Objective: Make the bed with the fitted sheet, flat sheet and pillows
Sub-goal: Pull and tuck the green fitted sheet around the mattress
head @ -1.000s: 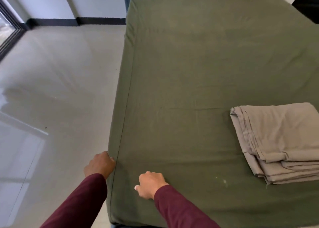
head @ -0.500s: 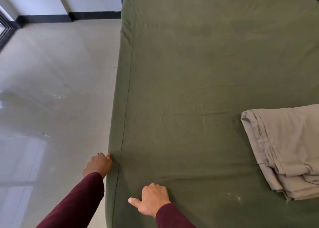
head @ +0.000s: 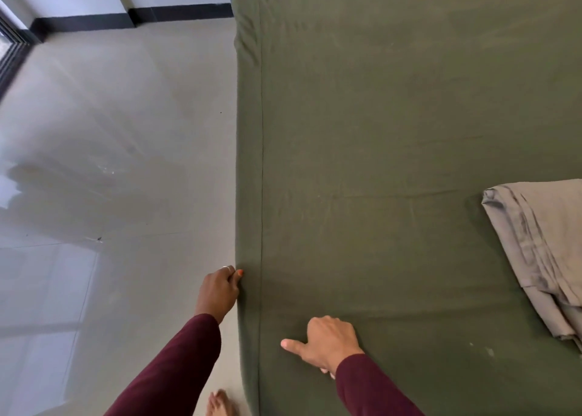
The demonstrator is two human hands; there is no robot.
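Observation:
The green fitted sheet is stretched over the mattress and fills the right of the view, its seam running along the left edge. My left hand is at that left side, its curled fingers pinching the sheet's hanging side fabric. On top of the mattress near the front, my right hand rests with fingers curled under and thumb pointing left, and no fabric is visibly gathered in it. The folded grey flat sheet lies on the bed at the right edge, partly cut off. No pillows are in view.
Glossy grey tiled floor lies left of the bed. A black baseboard and white wall run along the back, with a dark window frame at the far left. My bare foot stands by the bed's side.
The view has swung left and lower, so the flat sheet sits further right. My left hand stays on the sheet's side; my right hand has slid toward me with its thumb out.

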